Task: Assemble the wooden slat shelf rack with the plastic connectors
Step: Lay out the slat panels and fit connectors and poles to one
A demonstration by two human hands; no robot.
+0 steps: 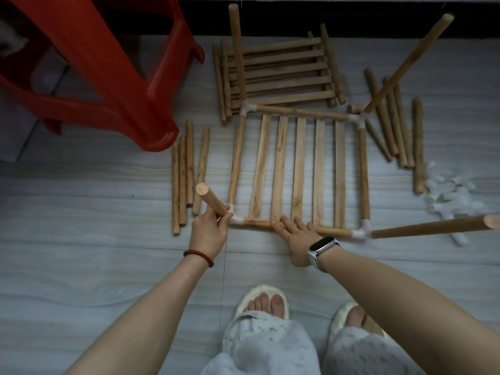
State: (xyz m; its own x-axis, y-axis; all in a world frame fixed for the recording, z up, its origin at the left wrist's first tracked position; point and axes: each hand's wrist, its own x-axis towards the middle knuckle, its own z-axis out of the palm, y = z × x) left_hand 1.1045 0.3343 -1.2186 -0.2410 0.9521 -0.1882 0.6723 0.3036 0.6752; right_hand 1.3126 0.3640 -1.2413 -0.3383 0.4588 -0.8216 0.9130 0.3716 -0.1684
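I am looking down at a grey wood-grain floor [81,266] where a square slatted shelf panel [299,169] lies flat in front of my slippered feet [263,301].

My left hand [209,230] has its fingers curled around a round wooden post [212,200] that rises toward me from the white plastic connector [236,216] at the panel's near left corner. My right hand [296,236] is spread open, palm down, fingers straight and pressing on the panel's near rail [257,223], just right of that connector. A red bead bracelet [198,257] circles my left wrist and a smartwatch [322,246] sits on my right.

The panel holds five flat slats between round rails, with a white connector at each corner. Posts also stand up from the far left corner [238,50], the far right corner [408,63] and the near right corner [433,230].

Beyond the panel, touching its far edge, lies a stack of more slatted panels [284,71]. Loose dowels [186,174] lie just left of the panel; more dowels [395,123] lie to the right. A heap of spare white connectors [449,201] sits at the far right. A red plastic stool [113,69] stands at the far left.
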